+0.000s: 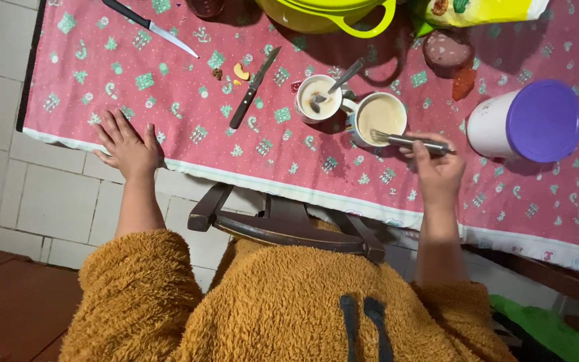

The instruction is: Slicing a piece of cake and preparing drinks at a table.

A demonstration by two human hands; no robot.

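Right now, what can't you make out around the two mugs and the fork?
Head view only:
- Fork tines: sunk in the batter of the right mug, its depth hidden.
- Right hand covers the fork's handle end.
- Spoon bowl: lost in the left mug.
- Green pot: cut by the top edge.

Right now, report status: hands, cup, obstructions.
Right hand gripping fork, tines in cup of pale batter. Left hand flat on tablecloth. Second cup with spoon touching alongside.

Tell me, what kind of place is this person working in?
Most likely a home kitchen or dining table. A patterned pink tablecloth covers it, the right hand holds a fork in a mug of pale batter, and knives and a yellow-green pot lie about.
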